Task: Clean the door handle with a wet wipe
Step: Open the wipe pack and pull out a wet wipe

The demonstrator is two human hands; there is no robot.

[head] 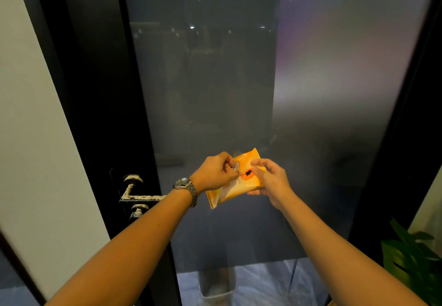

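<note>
An orange wet wipe pack (239,186) is held in front of the frosted glass door at chest height. My right hand (271,181) grips the pack's right side from below and above. My left hand (216,172), with a metal watch on the wrist, pinches the clear flap at the pack's top opening. The black lever door handle (140,196) sits on the dark door frame to the lower left of my hands, coated with pale crumbly dirt, and my left forearm covers its right end.
The frosted glass door panel (215,78) fills the middle. A white wall (28,126) stands at left. A clear waste bin (217,286) sits on the floor below. A green leafy plant (411,257) is at the lower right.
</note>
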